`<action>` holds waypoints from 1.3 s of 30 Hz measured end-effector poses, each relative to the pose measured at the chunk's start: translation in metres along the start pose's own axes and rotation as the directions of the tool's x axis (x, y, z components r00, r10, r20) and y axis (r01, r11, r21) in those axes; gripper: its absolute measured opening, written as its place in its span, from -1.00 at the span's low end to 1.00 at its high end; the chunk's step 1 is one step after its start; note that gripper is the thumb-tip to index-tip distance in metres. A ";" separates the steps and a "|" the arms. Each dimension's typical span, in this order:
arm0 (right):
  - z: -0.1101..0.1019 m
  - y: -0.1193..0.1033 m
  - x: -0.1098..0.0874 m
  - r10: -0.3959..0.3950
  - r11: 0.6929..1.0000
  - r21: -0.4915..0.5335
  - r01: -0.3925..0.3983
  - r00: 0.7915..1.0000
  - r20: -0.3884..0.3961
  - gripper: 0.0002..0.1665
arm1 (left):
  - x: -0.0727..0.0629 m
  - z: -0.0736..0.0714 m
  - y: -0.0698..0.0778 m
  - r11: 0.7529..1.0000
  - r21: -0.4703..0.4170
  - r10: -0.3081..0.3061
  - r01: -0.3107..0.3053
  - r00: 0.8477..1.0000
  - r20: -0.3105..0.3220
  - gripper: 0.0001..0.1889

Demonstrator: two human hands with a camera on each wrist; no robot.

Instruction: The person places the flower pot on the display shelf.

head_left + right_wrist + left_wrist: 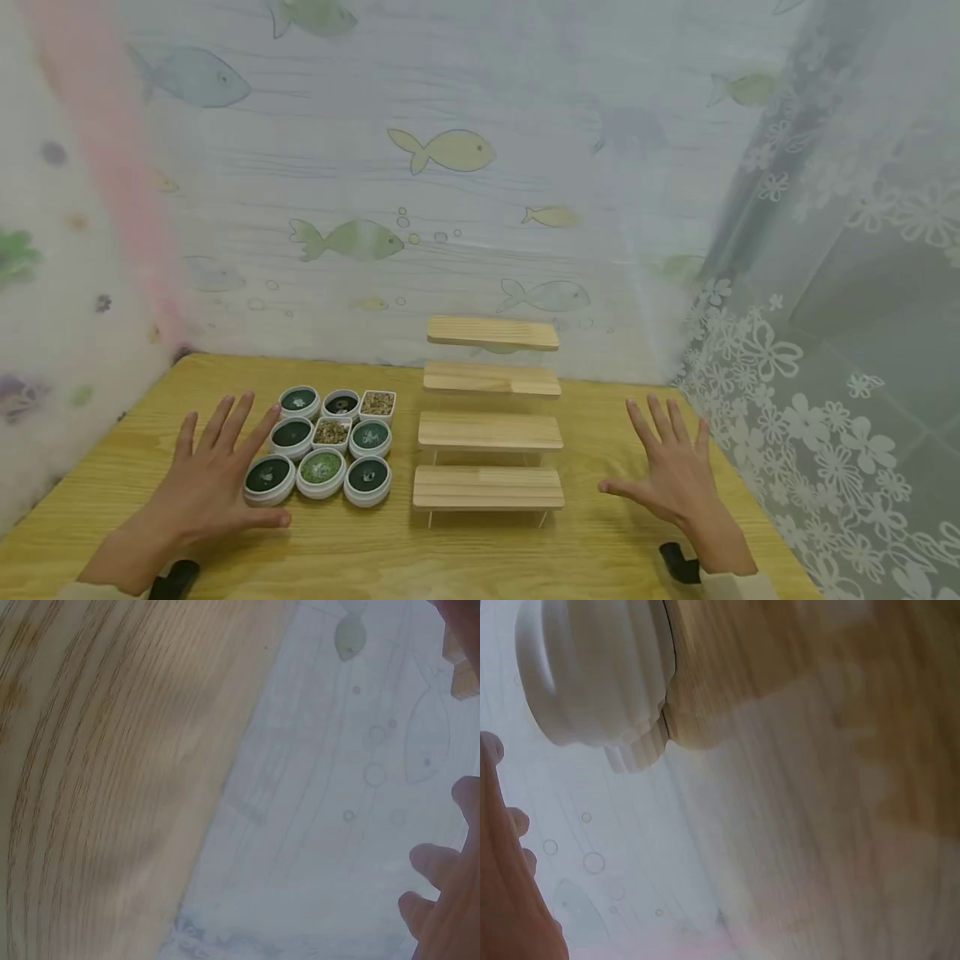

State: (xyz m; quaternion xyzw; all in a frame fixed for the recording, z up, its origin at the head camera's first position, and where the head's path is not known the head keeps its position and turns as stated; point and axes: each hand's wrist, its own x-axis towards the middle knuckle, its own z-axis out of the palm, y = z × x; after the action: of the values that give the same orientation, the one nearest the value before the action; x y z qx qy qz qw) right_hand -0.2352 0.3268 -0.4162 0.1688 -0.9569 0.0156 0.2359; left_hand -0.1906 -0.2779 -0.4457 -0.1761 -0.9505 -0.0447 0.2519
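Observation:
My left hand (213, 483) is spread, fingers straight, beside a cluster of small white pots at the left of the table; in the head view it overlaps the edge of the front-left pot (268, 477). Several pots are round with dark green tops, like the front-right one (367, 478). One round pot (321, 471) has a lighter green top, and two square pots (377, 404) hold brownish bits. My right hand (667, 475), also spread and holding nothing, is to the right of a four-step wooden stand (488, 487). White pot sides (596, 671) show in the left wrist view.
The wood-grain table (480, 567) backs onto a pale curtain (465, 83) printed with fish. Another sheer curtain (840, 400) with white flowers hangs along the right edge. The stand's upper steps (492, 332) rise toward the back curtain.

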 end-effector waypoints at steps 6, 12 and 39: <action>0.000 -0.002 0.001 -0.019 0.999 0.032 0.020 1.000 -0.007 0.43 | 0.001 0.000 0.002 1.000 -0.018 -0.009 0.010 1.000 0.020 0.43; 0.001 -0.009 0.002 -0.023 0.991 0.131 0.019 0.999 0.023 0.40 | 0.001 0.002 0.002 0.988 -0.147 -0.031 0.043 0.996 0.085 0.38; 0.015 -0.053 0.015 -0.010 0.771 0.633 -0.070 0.992 0.122 0.16 | 0.002 -0.004 0.001 0.763 -0.605 -0.102 0.228 0.966 0.236 0.09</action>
State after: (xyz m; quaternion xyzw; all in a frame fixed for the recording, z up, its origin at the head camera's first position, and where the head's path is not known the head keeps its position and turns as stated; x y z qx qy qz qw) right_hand -0.2369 0.2701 -0.4248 0.2238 -0.9100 0.3322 0.1075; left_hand -0.1904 -0.2767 -0.4412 -0.1686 -0.9125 -0.3636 0.0824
